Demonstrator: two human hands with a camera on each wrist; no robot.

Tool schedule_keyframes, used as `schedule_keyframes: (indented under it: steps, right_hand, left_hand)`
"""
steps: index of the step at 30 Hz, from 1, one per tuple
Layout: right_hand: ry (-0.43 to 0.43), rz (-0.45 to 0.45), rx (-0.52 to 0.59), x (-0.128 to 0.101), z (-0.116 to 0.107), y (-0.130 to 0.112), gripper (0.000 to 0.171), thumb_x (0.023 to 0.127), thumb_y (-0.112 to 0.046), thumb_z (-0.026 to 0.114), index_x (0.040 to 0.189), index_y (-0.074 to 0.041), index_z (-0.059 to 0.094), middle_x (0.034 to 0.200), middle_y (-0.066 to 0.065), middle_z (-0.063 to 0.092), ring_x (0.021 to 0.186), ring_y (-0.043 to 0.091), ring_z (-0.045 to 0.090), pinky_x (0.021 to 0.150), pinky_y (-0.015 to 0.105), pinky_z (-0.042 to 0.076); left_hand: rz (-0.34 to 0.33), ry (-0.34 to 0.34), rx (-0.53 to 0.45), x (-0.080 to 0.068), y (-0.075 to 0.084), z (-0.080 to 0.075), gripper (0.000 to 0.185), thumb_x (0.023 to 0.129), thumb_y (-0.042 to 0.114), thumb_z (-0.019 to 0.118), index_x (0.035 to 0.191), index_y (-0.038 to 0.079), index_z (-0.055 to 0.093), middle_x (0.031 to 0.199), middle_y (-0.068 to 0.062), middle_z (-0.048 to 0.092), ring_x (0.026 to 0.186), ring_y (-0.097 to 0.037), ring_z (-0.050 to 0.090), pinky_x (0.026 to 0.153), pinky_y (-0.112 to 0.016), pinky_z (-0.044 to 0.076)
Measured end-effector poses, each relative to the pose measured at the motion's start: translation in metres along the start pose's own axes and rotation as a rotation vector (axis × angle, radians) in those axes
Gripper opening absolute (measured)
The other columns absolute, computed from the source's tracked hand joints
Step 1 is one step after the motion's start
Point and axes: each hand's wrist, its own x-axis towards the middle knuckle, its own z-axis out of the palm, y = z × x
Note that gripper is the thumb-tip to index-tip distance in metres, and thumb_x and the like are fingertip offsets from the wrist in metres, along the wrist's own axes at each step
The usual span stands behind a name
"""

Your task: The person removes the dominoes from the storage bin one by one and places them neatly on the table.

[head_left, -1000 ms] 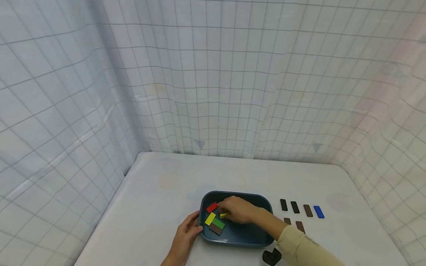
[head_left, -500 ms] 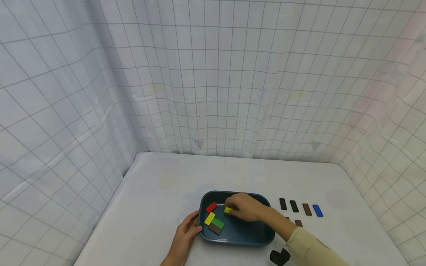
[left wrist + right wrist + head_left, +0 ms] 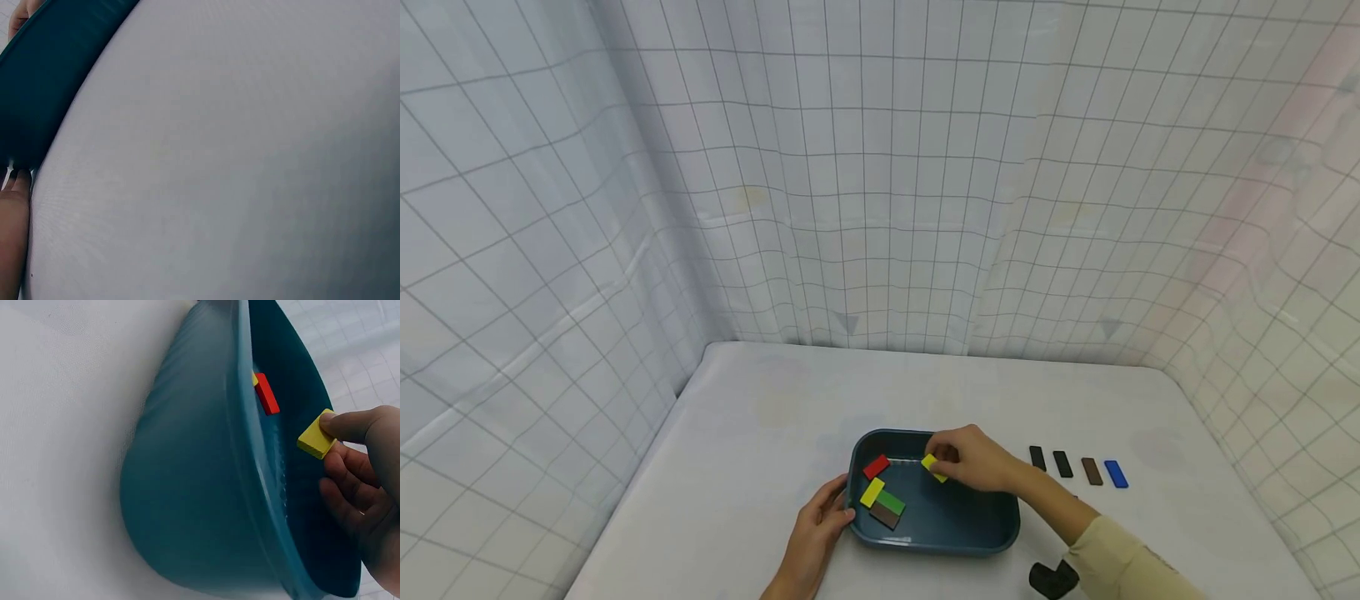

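Currently the right hand (image 3: 981,460) pinches a yellow block (image 3: 934,467) between thumb and fingertips and holds it lifted above the tray (image 3: 970,537), whereas a second ago it was down among the pieces on the tray floor; the lift suggests one piece is on its way out. Left hand (image 3: 814,537) rests against the tray's left rim, fingers relaxed and steadying it, unchanged. Remaining inside are a red block (image 3: 876,467), a second yellow (image 3: 872,492), a green (image 3: 891,502) and a brown (image 3: 885,517); a row of blocks (image 3: 1077,468) lies on the table to the right.
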Motion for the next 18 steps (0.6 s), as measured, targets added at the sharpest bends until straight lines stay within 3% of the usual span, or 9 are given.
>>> schedule_keyframes:
  steps: [18]
  right_hand:
    - [0.036, 0.047, 0.03, -0.021, -0.024, 0.006, 0.012, 0.097, -0.015, 0.073, 0.109, -0.012, 0.071, 0.088, -0.012, 0.066, 0.075, 0.006, 0.062, 0.067, 0.026, 0.057]
  left_hand:
    - [-0.004, 0.001, -0.004, 0.001, -0.001, -0.001, 0.058, 0.101, 0.007, 0.057, 0.154, -0.007, 0.037, 0.162, -0.028, 0.029, 0.149, -0.041, 0.031, 0.109, -0.032, 0.043]
